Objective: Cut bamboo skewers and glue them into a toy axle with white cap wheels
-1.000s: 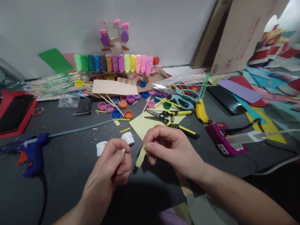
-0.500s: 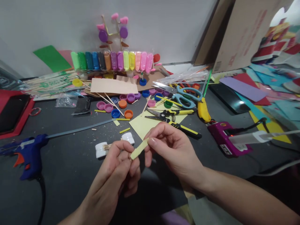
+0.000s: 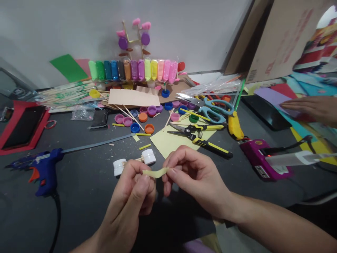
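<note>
Between my two hands a small pale-yellow paper strip (image 3: 157,173) is stretched, bowed slightly along its length. My left hand (image 3: 131,196) pinches its left end between thumb and fingers. At the right end, the thumb and fingers of my right hand (image 3: 192,175) are closed on it. Just beyond my left hand lie white bottle caps (image 3: 149,156) joined by wooden sticks. Past my right hand, black-and-yellow pliers (image 3: 200,140) rest on a sheet of pale-yellow paper (image 3: 164,143).
A blue glue gun (image 3: 47,172) with a long grey stick lies left. Blue-handled scissors (image 3: 214,109), coloured bottle caps (image 3: 149,128) and clay packs (image 3: 134,70) fill the back. On the right are a purple power adapter (image 3: 263,160) and another person's hand (image 3: 313,109) over coloured papers.
The paper strip has gone from slanted and fairly flat to level and bowed. Another person's hand has come in at the right. The whole view has shifted slightly.
</note>
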Tool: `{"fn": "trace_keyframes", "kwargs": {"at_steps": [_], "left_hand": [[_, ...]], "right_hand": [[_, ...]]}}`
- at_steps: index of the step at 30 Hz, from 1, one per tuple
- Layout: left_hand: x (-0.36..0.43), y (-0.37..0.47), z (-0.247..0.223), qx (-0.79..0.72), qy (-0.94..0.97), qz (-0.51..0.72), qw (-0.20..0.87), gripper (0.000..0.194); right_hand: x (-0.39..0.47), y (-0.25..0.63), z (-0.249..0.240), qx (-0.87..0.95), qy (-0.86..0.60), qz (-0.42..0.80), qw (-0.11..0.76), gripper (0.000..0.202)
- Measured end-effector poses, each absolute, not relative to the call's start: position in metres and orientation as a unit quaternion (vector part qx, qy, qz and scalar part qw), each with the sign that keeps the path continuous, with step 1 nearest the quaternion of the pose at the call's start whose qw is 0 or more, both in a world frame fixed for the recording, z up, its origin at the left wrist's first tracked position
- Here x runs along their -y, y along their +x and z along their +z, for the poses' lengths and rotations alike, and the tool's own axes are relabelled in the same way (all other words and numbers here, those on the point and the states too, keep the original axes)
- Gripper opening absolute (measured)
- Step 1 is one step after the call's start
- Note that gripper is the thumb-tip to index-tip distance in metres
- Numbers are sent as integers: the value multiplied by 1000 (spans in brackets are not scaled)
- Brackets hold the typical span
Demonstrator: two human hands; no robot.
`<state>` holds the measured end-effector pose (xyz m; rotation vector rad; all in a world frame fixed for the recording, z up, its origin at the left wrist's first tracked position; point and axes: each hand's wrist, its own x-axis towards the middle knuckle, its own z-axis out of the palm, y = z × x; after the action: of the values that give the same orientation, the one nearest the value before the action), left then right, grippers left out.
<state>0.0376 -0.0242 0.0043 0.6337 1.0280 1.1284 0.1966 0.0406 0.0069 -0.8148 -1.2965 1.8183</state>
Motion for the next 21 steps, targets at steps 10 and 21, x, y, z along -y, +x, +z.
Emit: {"fn": "trace_keyframes", "kwargs": {"at_steps": [10,21], "left_hand": [[33,40,1,-549,388,494,552,25],[34,45,2,-519,338,499,606,27]], "right_hand": [[-43,197,7,739,-258,460,418,7],[-43,198,5,757,-261,447,399,11]]}}
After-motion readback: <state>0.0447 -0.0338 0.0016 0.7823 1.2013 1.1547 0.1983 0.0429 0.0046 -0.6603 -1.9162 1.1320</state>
